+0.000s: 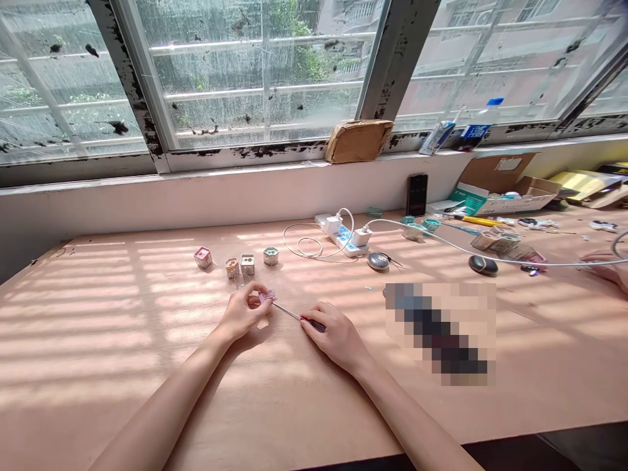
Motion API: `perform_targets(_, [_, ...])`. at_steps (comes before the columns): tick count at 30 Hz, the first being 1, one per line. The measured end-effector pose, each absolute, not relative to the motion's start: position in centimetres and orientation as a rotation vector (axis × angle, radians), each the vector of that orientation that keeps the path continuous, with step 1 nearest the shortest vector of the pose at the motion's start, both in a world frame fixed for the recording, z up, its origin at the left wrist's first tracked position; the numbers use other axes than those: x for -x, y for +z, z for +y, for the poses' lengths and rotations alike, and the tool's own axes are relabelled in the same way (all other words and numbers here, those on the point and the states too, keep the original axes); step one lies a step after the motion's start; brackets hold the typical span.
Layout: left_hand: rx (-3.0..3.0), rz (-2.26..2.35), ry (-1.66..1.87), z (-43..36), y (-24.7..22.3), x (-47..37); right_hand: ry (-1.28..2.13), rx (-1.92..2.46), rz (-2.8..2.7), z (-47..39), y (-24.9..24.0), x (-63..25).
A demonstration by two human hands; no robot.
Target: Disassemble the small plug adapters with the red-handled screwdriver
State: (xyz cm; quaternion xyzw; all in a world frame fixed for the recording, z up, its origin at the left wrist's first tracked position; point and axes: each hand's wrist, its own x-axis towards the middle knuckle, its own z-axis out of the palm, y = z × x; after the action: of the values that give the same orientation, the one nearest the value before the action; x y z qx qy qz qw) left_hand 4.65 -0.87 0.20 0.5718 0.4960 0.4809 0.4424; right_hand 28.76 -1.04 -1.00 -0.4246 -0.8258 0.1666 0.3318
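Note:
My left hand [245, 311] pinches a small pinkish clear piece [269, 296] between thumb and fingers, just above the wooden table [235, 405]. My right hand [333, 330] is closed round the dark handle of a screwdriver [287, 310]. Its metal shaft points left, and the tip reaches the clear piece; whether it is inside cannot be made out. Beyond my left hand stand a pink box [203, 257], an orange-brown box [231, 267], a box with a pale rim [248, 264] and a green box [271, 255], all small.
A white power strip [343, 237] with plugs and cables lies behind my right hand. Right of it are a round grey object [378, 261], a black mouse-like object [483, 264], an upright phone [417, 194] and an open carton [515, 196]. Another person's hand [608, 268] rests at the right edge.

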Motion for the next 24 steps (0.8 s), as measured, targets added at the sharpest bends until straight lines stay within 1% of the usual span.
perform_targets(24, [-1.457,1.22,1.138,-0.9,-0.1,-4.5,0.442,1.147,-2.163,-1.4,0.0,-28.6])
